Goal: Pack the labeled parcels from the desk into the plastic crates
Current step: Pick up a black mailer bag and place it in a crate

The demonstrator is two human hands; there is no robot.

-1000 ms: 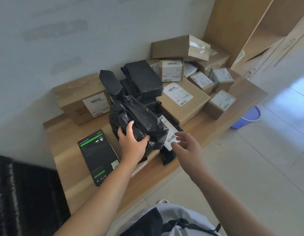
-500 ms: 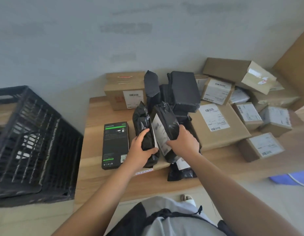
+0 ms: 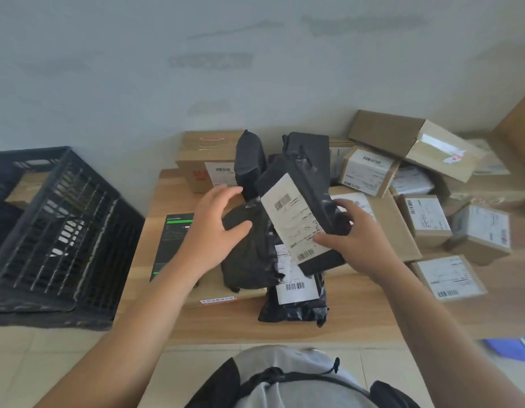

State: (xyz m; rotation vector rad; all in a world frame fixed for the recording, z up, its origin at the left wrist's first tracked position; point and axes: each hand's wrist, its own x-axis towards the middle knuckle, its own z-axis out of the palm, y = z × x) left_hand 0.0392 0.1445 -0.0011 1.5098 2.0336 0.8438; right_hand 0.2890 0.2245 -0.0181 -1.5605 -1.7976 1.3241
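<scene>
My right hand [image 3: 351, 240] grips a black plastic-wrapped parcel [image 3: 307, 184] with a long white barcode label, lifted and tilted above the wooden desk [image 3: 285, 328]. My left hand [image 3: 214, 228] holds a second black bagged parcel [image 3: 248, 260] by its top, standing on the desk. Under them lies a flat black parcel [image 3: 293, 304] with a white label. A black plastic crate [image 3: 58, 231] stands left of the desk, tilted toward me.
Several labeled cardboard boxes [image 3: 370, 169] pile up at the desk's right and back. More black parcels [image 3: 249, 163] stand behind my hands. A black box with green print [image 3: 176, 234] lies by my left wrist. A blue basin [image 3: 511, 348] sits on the floor at right.
My right hand has lifted its black parcel and turned its label up. My left hand's fingers have opened higher on the other parcel. The view has moved closer.
</scene>
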